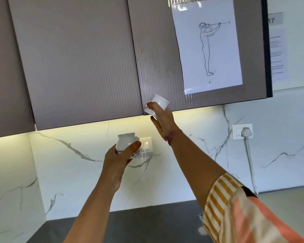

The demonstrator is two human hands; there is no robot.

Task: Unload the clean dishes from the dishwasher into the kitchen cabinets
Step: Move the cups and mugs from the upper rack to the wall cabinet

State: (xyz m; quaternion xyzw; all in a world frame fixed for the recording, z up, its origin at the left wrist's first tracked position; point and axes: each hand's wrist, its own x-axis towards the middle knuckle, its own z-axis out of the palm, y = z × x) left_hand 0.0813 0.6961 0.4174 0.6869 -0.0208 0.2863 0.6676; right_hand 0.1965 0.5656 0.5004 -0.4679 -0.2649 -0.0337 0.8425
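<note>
White cups are occupying both hands: the right hand [162, 120] is gripping one cup [156, 106] at the closed cabinet door's [165, 67] lower edge, the left hand [118, 155] is holding another [125, 142] below. Opening the door thus risks knocking or dropping a cup.

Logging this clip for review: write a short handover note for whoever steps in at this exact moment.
Left hand: grips a white cup with a patterned base, held low before the backsplash.
Right hand: grips a plain white cup, raised to the bottom edge of the wall cabinet doors.
Done: two cups carried up to the cabinets.
Left: doors look closed; open one, shelve both cups. The dishwasher is out of view.
</note>
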